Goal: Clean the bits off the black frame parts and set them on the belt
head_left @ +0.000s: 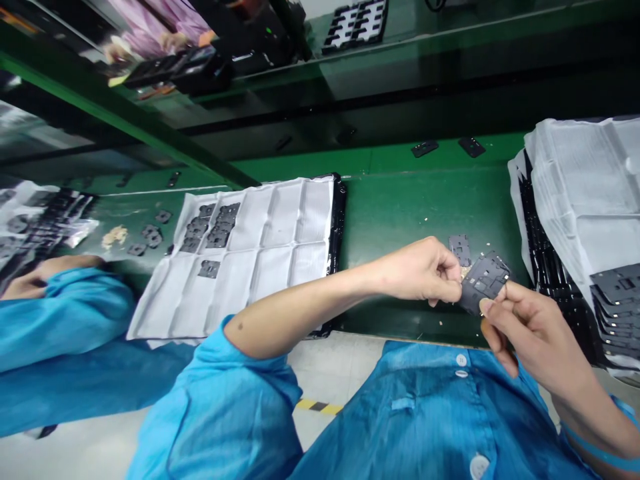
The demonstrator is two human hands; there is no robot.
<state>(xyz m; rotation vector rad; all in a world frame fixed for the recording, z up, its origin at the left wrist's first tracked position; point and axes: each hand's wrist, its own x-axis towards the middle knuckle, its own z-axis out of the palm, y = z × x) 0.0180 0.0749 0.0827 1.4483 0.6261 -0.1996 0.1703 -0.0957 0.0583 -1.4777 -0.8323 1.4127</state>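
Observation:
A flat dark grey plastic plate (483, 283) with cut-outs is gripped along its lower right edge by my right hand (533, 327), thumb on top. At the plate's left edge my left hand (425, 273) is closed in a pinch; whatever sits between its fingertips is hidden. Just behind them, a similar dark plate (459, 248) lies on the green bench (385, 220), with some small tan bits partly covered by the held plate.
Left of my arm, a white sheet-lined tray (280, 220) carries several dark parts (220, 227). White-lined stacked trays (595, 180) with dark plates (620, 307) stand at right. Two black pieces (425, 148) lie behind. A co-worker's blue sleeve (75, 313) is at left.

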